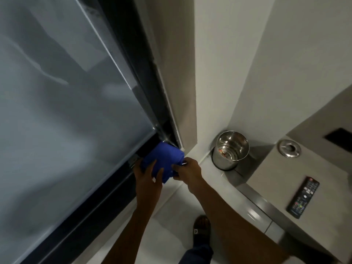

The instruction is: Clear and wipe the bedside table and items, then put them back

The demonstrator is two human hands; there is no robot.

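A folded blue cloth is held out in front of me, near the lower corner of a frosted glass door. My left hand grips its lower left side with spread fingers. My right hand pinches its right edge. To the right, the grey bedside table carries a black remote control lying flat and a round metal ashtray further back.
A shiny steel bin with some litter inside stands on the floor in the corner beside the table. The frosted glass door with its dark frame fills the left. My sandalled foot is on the pale tiled floor.
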